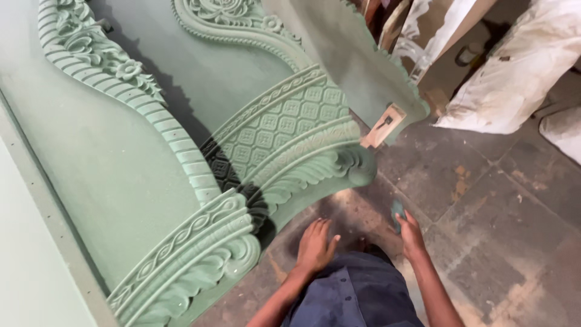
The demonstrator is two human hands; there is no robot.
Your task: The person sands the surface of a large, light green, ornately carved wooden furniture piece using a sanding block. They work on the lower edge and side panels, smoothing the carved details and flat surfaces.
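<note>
The person's left hand [315, 245] hangs flat over the stone floor [496, 200], fingers spread wide and holding nothing, just below the lower edge of a large green carved panel [181, 133]. The right hand [410, 235] has its grip closed around a small greenish pad [397, 212], held above the floor near the panel's scrolled end. A small wooden block [384, 126] sits against the panel's far side. White sacks [514, 72] lie beyond.
</note>
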